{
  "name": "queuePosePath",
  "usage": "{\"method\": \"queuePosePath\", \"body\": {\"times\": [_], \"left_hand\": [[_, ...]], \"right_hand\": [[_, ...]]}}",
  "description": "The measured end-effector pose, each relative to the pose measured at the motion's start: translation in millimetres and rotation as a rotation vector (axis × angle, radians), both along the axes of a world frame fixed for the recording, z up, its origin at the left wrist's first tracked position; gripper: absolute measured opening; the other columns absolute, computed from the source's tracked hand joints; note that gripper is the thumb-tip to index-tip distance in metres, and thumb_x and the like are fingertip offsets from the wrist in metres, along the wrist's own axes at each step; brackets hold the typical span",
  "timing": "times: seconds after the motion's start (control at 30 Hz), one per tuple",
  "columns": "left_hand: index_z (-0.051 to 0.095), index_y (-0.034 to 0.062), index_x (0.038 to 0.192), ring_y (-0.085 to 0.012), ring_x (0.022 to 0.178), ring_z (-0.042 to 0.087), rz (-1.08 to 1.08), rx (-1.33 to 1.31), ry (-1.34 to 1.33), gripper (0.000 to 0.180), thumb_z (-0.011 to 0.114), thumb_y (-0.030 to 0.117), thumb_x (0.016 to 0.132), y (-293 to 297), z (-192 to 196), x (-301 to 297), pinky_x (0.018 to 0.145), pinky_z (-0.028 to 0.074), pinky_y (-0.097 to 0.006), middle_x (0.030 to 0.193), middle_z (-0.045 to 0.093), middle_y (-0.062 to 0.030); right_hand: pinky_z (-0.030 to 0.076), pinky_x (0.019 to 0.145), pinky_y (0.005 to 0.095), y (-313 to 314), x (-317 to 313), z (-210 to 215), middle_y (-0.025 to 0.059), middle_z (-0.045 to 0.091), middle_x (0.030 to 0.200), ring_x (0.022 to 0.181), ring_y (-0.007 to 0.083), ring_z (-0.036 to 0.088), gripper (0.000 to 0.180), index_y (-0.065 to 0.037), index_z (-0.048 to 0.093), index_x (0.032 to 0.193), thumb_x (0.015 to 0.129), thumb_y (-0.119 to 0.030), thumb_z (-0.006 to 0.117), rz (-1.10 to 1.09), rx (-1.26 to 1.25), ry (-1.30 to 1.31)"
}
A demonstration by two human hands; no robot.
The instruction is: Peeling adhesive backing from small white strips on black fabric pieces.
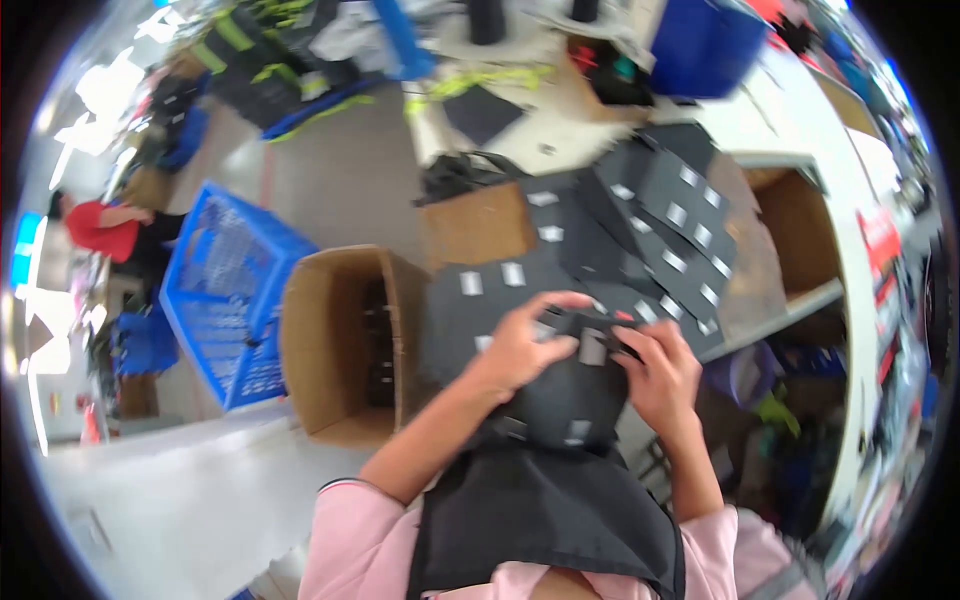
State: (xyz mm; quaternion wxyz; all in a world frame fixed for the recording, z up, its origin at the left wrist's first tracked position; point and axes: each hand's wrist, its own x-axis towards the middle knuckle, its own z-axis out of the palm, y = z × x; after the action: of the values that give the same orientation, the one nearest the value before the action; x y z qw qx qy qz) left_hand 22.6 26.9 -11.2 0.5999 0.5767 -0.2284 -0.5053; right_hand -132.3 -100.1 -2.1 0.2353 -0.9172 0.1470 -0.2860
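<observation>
A black fabric panel with small pale patches hangs over the near side of the work surface, toward my lap. My left hand pinches its upper left edge between thumb and fingers. At the upper right edge, my right hand grips the same panel with bent fingers. A small red bit shows on the edge between the hands. Beyond them lie more dark panels with pale patches, overlapping in a fanned pile. What the fingertips press on is partly hidden.
To my left stand an open cardboard box with dark pieces inside and a blue plastic basket. A brown board lies by the panels. A blue bin sits on the white table at the back. Another person stands far left.
</observation>
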Motion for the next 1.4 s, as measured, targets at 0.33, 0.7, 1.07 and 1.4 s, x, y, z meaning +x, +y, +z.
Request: {"method": "queuePosePath", "body": {"times": [0.33, 0.7, 1.07, 1.4], "left_hand": [[0.053, 0.0080, 0.122, -0.0130, 0.101, 0.055, -0.024, 0.073, 0.262, 0.052, 0.062, -0.003, 0.072, -2.3, 11.2, 12.8, 0.092, 0.042, -0.027, 0.111, 0.057, -0.0049], [0.050, 0.0111, 0.126, -0.0131, 0.100, 0.052, -0.115, 0.046, 0.120, 0.056, 0.054, -0.006, 0.073, 6.0, 0.1, -6.0, 0.092, 0.039, -0.026, 0.116, 0.052, -0.0045], [0.052, 0.0057, 0.124, -0.0131, 0.100, 0.055, -0.029, 0.064, 0.161, 0.057, 0.060, -0.004, 0.068, 6.0, 19.4, 12.1, 0.089, 0.043, -0.025, 0.116, 0.054, -0.0062], [0.048, 0.0054, 0.127, -0.0097, 0.094, 0.054, -0.150, 0.131, 0.147, 0.056, 0.057, -0.003, 0.073, -7.3, 12.5, -3.0, 0.085, 0.044, -0.025, 0.109, 0.056, -0.0038]], "right_hand": [[0.049, 0.065, 0.0344, 5.8, -0.3, -14.3, 0.0063, 0.054, 0.074, 0.064, 0.0245, 0.055, 0.028, -0.008, 0.065, 0.092, 0.065, -0.003, 0.071, -0.093, 0.156, -0.114], [0.046, 0.062, 0.0364, 14.2, -21.3, -1.9, 0.0081, 0.052, 0.079, 0.070, 0.0273, 0.056, 0.025, -0.008, 0.063, 0.093, 0.068, -0.003, 0.067, 0.008, 0.051, 0.033], [0.048, 0.062, 0.0313, 9.5, -4.7, 5.4, 0.0047, 0.056, 0.079, 0.068, 0.0233, 0.057, 0.033, -0.010, 0.066, 0.094, 0.061, -0.006, 0.073, 0.061, 0.050, -0.050], [0.043, 0.053, 0.0292, 8.3, -29.9, -10.9, 0.0027, 0.055, 0.078, 0.059, 0.0189, 0.053, 0.033, -0.010, 0.065, 0.094, 0.063, -0.007, 0.073, -0.038, 0.048, -0.016]]}}
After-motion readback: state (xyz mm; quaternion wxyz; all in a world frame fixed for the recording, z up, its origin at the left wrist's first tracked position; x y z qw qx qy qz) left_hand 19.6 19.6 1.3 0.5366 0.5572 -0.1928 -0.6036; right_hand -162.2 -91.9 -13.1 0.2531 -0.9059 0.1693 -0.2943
